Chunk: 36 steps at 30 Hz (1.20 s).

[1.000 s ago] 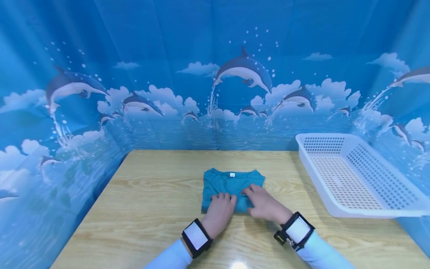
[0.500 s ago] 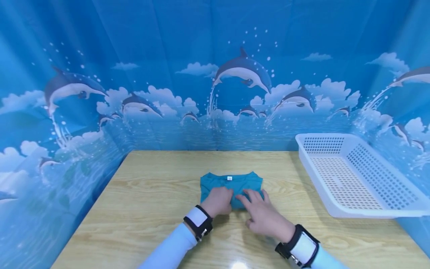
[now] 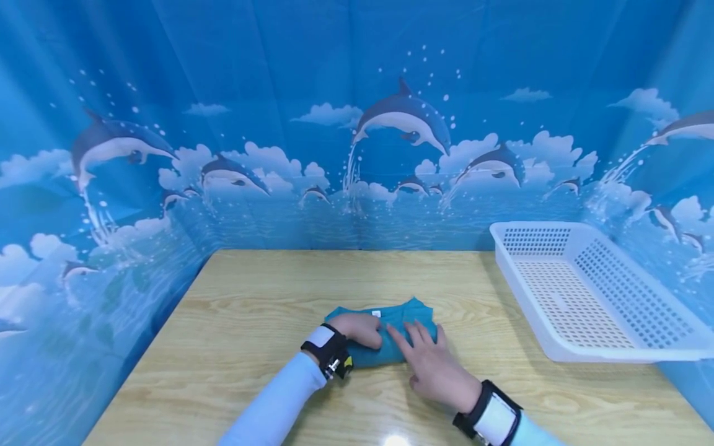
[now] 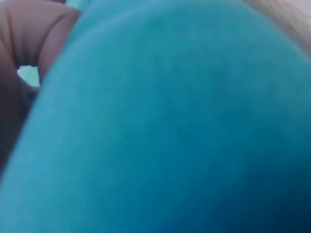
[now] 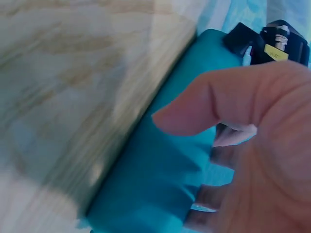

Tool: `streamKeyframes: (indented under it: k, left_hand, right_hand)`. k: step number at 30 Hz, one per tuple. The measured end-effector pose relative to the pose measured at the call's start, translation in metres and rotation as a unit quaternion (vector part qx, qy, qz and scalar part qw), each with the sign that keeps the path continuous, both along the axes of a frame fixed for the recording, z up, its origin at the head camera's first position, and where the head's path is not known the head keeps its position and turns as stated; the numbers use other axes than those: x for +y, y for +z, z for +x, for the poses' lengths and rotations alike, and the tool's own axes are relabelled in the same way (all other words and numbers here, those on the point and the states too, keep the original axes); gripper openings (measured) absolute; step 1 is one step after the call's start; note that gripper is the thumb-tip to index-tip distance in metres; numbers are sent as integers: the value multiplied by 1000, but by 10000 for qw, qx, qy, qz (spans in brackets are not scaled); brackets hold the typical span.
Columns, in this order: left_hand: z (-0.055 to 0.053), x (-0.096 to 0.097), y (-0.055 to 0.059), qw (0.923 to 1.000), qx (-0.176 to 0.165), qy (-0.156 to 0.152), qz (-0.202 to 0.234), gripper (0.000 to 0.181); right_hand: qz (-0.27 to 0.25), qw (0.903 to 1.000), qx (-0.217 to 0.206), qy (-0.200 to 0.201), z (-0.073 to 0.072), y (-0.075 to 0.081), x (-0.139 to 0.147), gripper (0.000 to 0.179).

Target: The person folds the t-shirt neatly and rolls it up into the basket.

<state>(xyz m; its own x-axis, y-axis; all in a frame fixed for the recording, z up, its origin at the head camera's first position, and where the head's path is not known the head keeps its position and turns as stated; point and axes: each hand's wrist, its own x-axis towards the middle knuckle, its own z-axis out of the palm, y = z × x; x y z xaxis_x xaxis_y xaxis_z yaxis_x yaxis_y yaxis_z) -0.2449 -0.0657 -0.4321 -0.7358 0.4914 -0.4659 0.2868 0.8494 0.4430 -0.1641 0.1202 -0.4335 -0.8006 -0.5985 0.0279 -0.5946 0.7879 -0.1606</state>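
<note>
A folded teal shirt lies on the table, a small white label showing at its neckline. My left hand is curled over its left part and grips the cloth. Up close in the left wrist view, the shirt bulges across most of the picture, with the bent fingers of my left hand at the upper left corner. Spread fingers of my right hand rest on the shirt's right part. From the right wrist, the shirt looks like a thick rounded roll, its near edge beside the thumb.
A white perforated plastic basket stands at the right side of the wood-grain table. Behind and at both sides hangs a blue curtain printed with dolphins. Each wrist wears a black strap with a camera.
The shirt has slid toward the person and turned slightly. My left hand has gone from extended fingers to a curled grip farther left. My right hand has spread its fingers and shifted slightly nearer the person.
</note>
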Motion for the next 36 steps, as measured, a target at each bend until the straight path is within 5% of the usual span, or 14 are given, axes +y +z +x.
streamKeyframes:
  k: [8, 12, 14, 17, 20, 27, 31, 34, 36]
  left_hand:
    - [10, 3, 4, 9993, 308, 136, -151, 50]
    - [26, 9, 5, 9927, 1106, 286, -397, 38]
    - [36, 11, 7, 9817, 1783, 193, -635, 32]
    - [50, 12, 11, 9547, 2835, -78, -905, 29]
    - [64, 9, 15, 9313, 3501, -296, -964, 32]
    - [95, 4, 16, 9235, 3646, -362, -1137, 68]
    - [111, 4, 12, 8968, 3981, -617, -1829, 73]
    - [120, 4, 8, 8756, 4201, -837, -2232, 72]
    - [124, 3, 6, 8718, 4232, -903, -2294, 71]
  right_hand:
    - [446, 9984, 297, 158, -12, -12, -3, 83]
    - [780, 9962, 382, -15, -17, -16, -9, 79]
    - [918, 9947, 443, -108, -19, -17, -12, 74]
    - [1050, 9931, 489, -201, -22, -17, -16, 68]
    - [995, 9937, 493, -165, -25, -14, -19, 64]
    - [570, 9980, -8, -287, -29, -6, -21, 43]
    - [-72, 9947, -909, -480, -37, -5, -19, 30]
    - [-558, 9815, -1723, -626, -46, -2, -15, 29]
    - [-727, 9715, -2158, -655, -53, -2, -13, 26]
